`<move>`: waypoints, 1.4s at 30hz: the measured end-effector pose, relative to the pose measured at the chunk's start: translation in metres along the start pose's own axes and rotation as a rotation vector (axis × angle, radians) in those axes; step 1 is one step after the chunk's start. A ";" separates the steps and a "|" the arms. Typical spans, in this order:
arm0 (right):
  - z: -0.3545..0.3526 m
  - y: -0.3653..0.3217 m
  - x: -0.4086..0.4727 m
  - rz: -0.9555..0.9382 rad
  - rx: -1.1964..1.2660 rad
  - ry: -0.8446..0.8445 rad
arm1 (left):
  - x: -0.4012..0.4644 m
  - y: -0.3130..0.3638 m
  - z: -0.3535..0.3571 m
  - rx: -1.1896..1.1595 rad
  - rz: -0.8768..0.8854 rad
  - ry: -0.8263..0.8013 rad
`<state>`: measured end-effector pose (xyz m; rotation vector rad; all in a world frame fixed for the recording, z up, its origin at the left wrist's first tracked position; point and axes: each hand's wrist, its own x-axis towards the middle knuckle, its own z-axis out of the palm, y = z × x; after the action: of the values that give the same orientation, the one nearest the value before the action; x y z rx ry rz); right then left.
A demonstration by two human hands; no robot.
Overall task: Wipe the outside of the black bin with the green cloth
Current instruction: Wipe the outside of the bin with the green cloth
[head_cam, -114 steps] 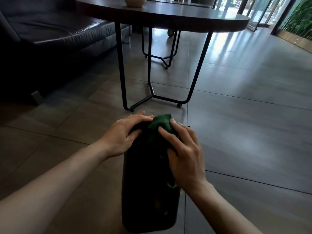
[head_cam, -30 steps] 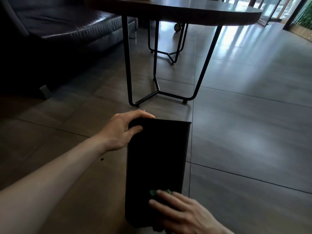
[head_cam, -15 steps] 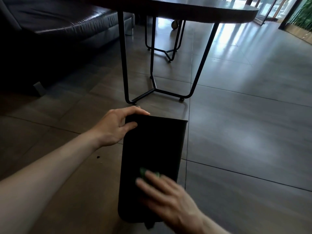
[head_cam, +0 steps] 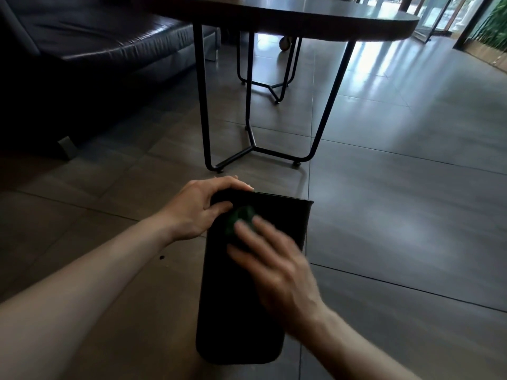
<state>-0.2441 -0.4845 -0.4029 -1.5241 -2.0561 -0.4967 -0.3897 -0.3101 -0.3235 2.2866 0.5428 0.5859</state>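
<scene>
The black bin (head_cam: 233, 311) lies tipped on the tiled floor, one long side facing up and its far end toward the table. My left hand (head_cam: 200, 208) grips the far left corner of that end, fingers curled over the edge. My right hand (head_cam: 274, 266) presses the green cloth (head_cam: 240, 219) flat against the bin's upper side near the far end. Only a small bunched part of the cloth shows past my fingertips. My right hand is motion-blurred.
A dark round table (head_cam: 288, 12) on thin black metal legs (head_cam: 201, 105) stands just beyond the bin. A dark leather sofa (head_cam: 96, 50) fills the upper left. A second metal frame (head_cam: 270, 83) stands behind. Grey floor tiles (head_cam: 411, 187) stretch to the right.
My right hand has slid the green cloth along the bin's upper side, from the near end up toward the far end. My left hand keeps its grip on the far corner.
</scene>
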 end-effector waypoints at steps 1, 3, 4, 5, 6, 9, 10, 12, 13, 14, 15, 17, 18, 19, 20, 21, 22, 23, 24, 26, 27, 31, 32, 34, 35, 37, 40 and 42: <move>0.009 -0.012 -0.017 -0.122 0.003 -0.053 | -0.001 -0.002 -0.003 0.004 -0.022 0.001; 0.022 -0.029 -0.054 -0.339 -0.076 -0.174 | -0.003 -0.005 -0.005 0.015 -0.048 -0.004; 0.024 -0.033 -0.069 -0.401 -0.145 -0.229 | -0.004 -0.006 -0.005 0.014 -0.051 -0.007; 0.022 -0.031 -0.079 -0.428 -0.191 -0.274 | -0.005 -0.005 -0.005 0.010 -0.048 -0.007; 0.018 -0.026 -0.083 -0.425 -0.183 -0.305 | -0.006 -0.005 -0.005 0.007 -0.046 -0.001; -0.004 0.003 -0.068 -0.194 0.009 -0.213 | -0.008 -0.006 -0.008 0.008 -0.059 0.026; -0.012 0.015 -0.054 -0.057 0.056 -0.142 | -0.007 -0.005 -0.009 0.008 -0.059 0.025; -0.025 0.035 -0.017 0.187 0.080 -0.003 | -0.006 -0.003 -0.006 0.008 -0.049 0.011; -0.028 0.039 0.000 0.272 0.078 0.047 | -0.005 -0.001 -0.005 0.008 -0.045 0.007; -0.028 0.041 0.012 0.324 0.073 0.076 | -0.004 0.001 -0.004 0.010 -0.043 0.007; -0.027 0.038 0.019 0.339 0.063 0.082 | -0.003 0.003 -0.003 0.013 -0.042 0.008; -0.018 0.026 0.012 0.267 0.017 0.042 | -0.002 0.003 -0.003 0.017 -0.042 0.008; -0.011 0.016 0.000 0.189 0.002 0.010 | -0.002 0.002 -0.004 0.019 -0.049 0.010; -0.005 0.006 -0.016 0.093 -0.001 -0.027 | -0.002 0.000 -0.006 0.021 -0.059 0.015; 0.001 -0.004 -0.035 -0.011 -0.003 -0.073 | -0.003 -0.001 -0.008 0.023 -0.070 0.020; 0.005 -0.013 -0.054 -0.111 -0.009 -0.126 | -0.005 -0.002 -0.009 0.023 -0.076 0.021; 0.007 -0.019 -0.072 -0.193 -0.022 -0.182 | -0.006 -0.002 -0.010 0.025 -0.076 0.015; 0.007 -0.021 -0.086 -0.244 -0.036 -0.232 | -0.006 -0.002 -0.010 0.026 -0.072 0.007; 0.004 -0.020 -0.095 -0.265 -0.047 -0.262 | -0.007 -0.002 -0.010 0.023 -0.070 0.001; -0.004 -0.008 -0.094 -0.226 -0.038 -0.261 | -0.008 -0.002 -0.009 0.017 -0.085 0.012; -0.008 0.000 -0.087 -0.166 -0.009 -0.231 | -0.008 -0.003 -0.010 0.022 -0.098 0.026; -0.026 0.038 -0.024 0.280 0.046 0.021 | -0.006 -0.002 -0.008 0.047 -0.096 0.034; -0.027 0.043 -0.009 0.379 0.059 0.067 | -0.006 -0.001 -0.006 0.055 -0.094 0.031; -0.027 0.040 0.009 0.456 0.073 0.088 | -0.004 0.002 -0.003 0.076 -0.093 0.038; -0.023 0.033 0.010 0.417 0.066 0.075 | -0.003 0.002 -0.002 0.087 -0.095 0.041; -0.009 0.011 -0.009 0.242 0.063 0.014 | -0.002 0.001 -0.002 0.099 -0.105 0.041; 0.016 -0.031 -0.060 -0.136 0.077 -0.142 | -0.004 -0.003 -0.006 0.098 -0.115 0.046; 0.025 -0.048 -0.089 -0.328 -0.015 -0.293 | -0.005 -0.001 -0.005 0.083 -0.094 0.031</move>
<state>-0.2745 -0.5521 -0.4763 -1.3349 -2.5558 -0.4289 -0.3972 -0.3092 -0.3222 2.3185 0.6978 0.5627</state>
